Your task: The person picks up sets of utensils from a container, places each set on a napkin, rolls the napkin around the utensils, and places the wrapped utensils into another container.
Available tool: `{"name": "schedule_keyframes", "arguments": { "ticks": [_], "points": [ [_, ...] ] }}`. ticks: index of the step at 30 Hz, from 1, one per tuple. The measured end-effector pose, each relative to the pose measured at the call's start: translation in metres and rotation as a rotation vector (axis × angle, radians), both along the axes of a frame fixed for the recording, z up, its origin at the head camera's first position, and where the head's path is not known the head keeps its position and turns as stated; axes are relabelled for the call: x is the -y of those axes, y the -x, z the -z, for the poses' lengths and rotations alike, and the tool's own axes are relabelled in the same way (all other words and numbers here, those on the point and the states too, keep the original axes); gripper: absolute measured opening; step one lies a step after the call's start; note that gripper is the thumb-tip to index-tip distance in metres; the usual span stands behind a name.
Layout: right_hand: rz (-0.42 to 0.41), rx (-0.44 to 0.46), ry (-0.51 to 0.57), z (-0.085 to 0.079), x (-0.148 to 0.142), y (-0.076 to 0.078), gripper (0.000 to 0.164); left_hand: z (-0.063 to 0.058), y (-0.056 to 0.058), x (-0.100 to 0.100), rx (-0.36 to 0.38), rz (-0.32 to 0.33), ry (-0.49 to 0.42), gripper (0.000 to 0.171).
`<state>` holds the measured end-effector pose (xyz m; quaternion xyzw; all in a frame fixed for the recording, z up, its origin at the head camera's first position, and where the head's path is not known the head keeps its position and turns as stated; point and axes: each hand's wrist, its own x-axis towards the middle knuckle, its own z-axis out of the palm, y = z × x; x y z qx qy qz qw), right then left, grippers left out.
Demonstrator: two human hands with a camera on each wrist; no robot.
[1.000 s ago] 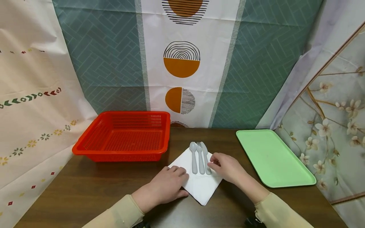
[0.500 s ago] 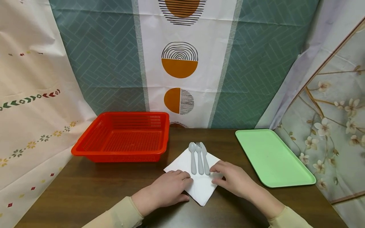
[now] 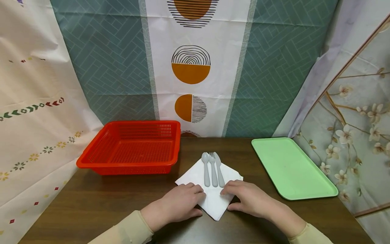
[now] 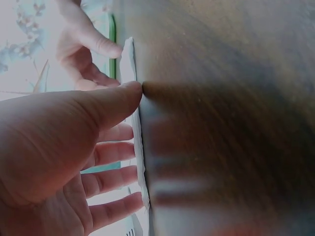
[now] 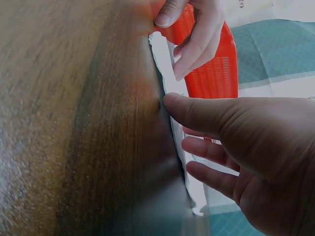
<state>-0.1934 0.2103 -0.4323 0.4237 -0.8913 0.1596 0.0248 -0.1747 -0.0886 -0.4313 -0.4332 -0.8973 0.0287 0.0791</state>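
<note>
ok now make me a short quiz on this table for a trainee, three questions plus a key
1. True or false: the fork lies between the spoon and the knife.
2. Fill in the gap: the handles of all three utensils lie on a white ____.
3. Which of the person's hands is nearer the green tray?

Key: 1. True. 2. Napkin. 3. The right hand.

Cutlery (image 3: pixel 214 172) on napkin (image 3: pixel 214 201), basket (image 3: pixel 128 165) left, tray (image 3: pixel 293 169) right
</note>
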Motion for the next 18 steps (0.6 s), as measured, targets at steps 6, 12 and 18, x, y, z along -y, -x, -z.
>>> {"name": "schedule_keyframes", "arguments": {
  "ticks": [6, 12, 18],
  "points": [
    [-0.017, -0.019, 0.007, 0.003, -0.001, 0.0, 0.037, 0.001, 0.0, -0.002, 0.008, -0.019, 0.005, 0.033],
    [-0.072, -0.162, 0.03, 0.008, 0.002, 0.003, 0.033, 0.001, 0.002, -0.002, 0.009, -0.017, 0.006, 0.033],
    [-0.104, -0.297, 0.023, 0.011, 0.005, 0.006, 0.039, 0.002, 0.005, -0.002, 0.01, -0.017, -0.002, 0.033]
  ]
}}
